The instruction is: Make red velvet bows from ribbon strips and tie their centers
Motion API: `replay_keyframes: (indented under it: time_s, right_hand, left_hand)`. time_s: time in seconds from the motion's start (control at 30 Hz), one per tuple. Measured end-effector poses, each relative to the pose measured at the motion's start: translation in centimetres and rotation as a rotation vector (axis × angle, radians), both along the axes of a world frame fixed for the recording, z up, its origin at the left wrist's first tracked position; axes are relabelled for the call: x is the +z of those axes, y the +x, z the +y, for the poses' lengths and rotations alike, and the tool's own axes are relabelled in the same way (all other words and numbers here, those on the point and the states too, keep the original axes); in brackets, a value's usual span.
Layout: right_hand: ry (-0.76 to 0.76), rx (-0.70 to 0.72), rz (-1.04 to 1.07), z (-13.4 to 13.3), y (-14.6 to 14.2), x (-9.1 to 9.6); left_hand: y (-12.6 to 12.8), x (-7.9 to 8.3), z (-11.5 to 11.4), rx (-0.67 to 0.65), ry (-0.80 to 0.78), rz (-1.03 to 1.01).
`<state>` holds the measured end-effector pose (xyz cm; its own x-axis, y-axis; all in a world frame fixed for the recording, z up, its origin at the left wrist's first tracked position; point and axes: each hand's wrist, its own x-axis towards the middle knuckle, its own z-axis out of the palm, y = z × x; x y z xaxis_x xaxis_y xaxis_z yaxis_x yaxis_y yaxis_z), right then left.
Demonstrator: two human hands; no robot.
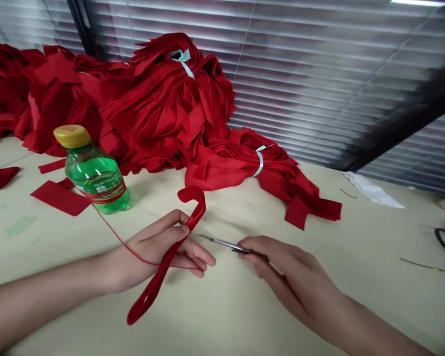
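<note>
My left hand pinches a folded strip of red fabric between thumb and forefinger, its two looped ends sticking out above and below the hand. A red cord runs from the green bottle with the yellow cap, across my left hand and behind or over the strip to the fingertips. More of that cord is wound around the bottle. In my right hand is a slim metal tool with a pointed tip and dark handle, possibly small scissors. Its tip points at the left fingers, slightly apart from the strip.
Heaps of red fabric line the back, some bundled with pale ties. Loose red pieces lie by the bottle. A white scrap and a thin brown strip rest on the right of the table. Window blinds stand behind.
</note>
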<state>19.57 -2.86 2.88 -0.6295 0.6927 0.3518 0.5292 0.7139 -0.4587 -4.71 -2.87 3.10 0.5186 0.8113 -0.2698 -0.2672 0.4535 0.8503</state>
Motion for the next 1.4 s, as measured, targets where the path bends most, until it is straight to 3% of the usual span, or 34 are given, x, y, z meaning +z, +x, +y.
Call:
replay_keyframes:
  time_s: [0.17,0.43,0.6,0.87,1.0,1.17,1.4]
  right_hand:
    - [0.212,0.044,-0.116,-0.1,-0.2,0.0]
    - [0.555,-0.039,-0.211,-1.1,-0.3,-0.4]
    - [0.575,-0.085,-0.251,-1.5,-0.8,-0.4]
    - [0.663,-0.147,-0.388,-2.7,-2.5,0.6]
    - [0.686,-0.2,-0.412,-3.1,-2.9,0.8]
    - [0.696,-0.248,-0.457,-3.7,-2.9,0.4]
    - [0.708,-0.297,-0.412,-3.8,-4.0,-0.3]
  left_hand:
    - [0.2,0.0,-0.1,-0.028,-0.035,0.001]
    - [0.5,-0.7,-0.4,0.02,-0.039,0.0]
    - [0.8,-0.4,-0.9,0.057,0.023,0.101]
    - [0.9,-1.0,-2.6,0.075,0.425,0.574]
    - [1.0,-1.3,-3.0,0.126,0.542,0.771]
    - [1.2,-0.9,-3.0,0.141,0.639,0.862]
    - [1.7,-1.7,-3.4,0.138,0.711,0.988]
